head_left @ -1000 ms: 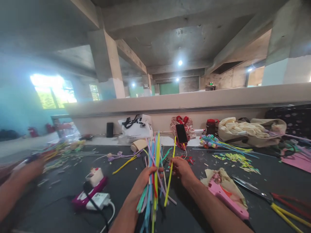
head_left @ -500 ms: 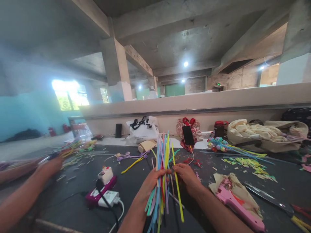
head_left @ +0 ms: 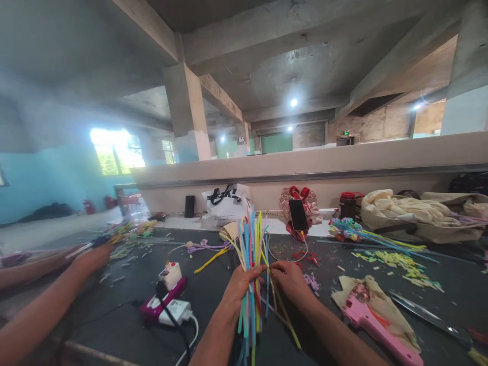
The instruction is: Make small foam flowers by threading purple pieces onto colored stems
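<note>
A bundle of colourful pipe cleaners [head_left: 251, 239] stands roughly upright in the middle, with blue, yellow, pink, red and green stems. My left hand [head_left: 240, 284] is closed around its middle, thumb across the front. Just to the right, my right hand [head_left: 290, 282] pinches a yellow pipe cleaner [head_left: 288, 319] that slants down to the right, its upper part against the bundle. Its fingertips are close to my left thumb and partly hide what they grip. A pink glue gun [head_left: 375, 325] lies on crumpled paper to the right.
A purple power strip [head_left: 179, 292] with plugs and cables is at the left. Scissors [head_left: 427, 312] lie far right. Yellow-green clippings [head_left: 396, 264], a phone [head_left: 298, 215] and a white bag [head_left: 227, 206] are behind. Another person's hand [head_left: 93, 256] works at the far left.
The yellow pipe cleaner has tilted, its top now leaning left against the bundle. The bundle's tops have spread out more. The view has shifted slightly left.
</note>
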A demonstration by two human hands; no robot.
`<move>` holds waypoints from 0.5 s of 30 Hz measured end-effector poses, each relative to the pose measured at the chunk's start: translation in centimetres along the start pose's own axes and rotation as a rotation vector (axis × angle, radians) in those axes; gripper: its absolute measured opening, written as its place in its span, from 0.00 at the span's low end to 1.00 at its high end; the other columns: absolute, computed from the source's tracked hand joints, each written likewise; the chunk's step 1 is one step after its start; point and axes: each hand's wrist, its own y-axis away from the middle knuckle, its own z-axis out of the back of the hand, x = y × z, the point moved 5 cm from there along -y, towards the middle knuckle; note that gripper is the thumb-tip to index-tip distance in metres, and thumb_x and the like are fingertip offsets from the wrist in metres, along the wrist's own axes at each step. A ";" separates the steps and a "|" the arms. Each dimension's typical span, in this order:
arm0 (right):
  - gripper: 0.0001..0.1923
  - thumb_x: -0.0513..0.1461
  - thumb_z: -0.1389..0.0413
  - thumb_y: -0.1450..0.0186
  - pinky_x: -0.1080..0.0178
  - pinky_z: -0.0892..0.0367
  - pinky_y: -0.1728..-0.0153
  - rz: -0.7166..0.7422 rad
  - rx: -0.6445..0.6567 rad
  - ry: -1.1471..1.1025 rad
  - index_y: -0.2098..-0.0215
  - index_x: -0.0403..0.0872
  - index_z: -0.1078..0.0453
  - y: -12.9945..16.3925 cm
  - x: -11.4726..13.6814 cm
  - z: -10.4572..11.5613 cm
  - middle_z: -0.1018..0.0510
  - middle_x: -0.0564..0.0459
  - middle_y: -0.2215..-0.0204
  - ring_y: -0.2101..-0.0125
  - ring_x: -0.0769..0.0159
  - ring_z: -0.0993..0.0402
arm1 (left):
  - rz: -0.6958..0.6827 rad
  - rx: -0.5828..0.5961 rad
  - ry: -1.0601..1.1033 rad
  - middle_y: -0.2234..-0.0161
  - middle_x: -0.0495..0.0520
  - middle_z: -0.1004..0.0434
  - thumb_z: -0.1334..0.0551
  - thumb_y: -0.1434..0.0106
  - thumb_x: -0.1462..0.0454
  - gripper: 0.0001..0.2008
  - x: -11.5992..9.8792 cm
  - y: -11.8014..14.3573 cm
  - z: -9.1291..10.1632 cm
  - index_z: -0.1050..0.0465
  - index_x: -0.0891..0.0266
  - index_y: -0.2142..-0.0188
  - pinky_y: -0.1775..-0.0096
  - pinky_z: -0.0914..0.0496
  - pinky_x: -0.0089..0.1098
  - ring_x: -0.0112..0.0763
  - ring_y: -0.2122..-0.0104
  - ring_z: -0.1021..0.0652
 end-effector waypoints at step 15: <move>0.06 0.35 0.47 0.56 0.70 0.49 0.79 -0.006 0.025 0.296 0.80 0.42 0.29 0.0 -0.6 -0.6 0.27 0.53 0.82 0.78 0.68 0.35 | -0.060 -0.073 0.006 0.83 0.50 0.27 0.36 0.58 0.66 0.07 -1.1 0.8 0.2 0.28 0.67 0.76 0.83 0.40 0.23 0.23 0.86 0.31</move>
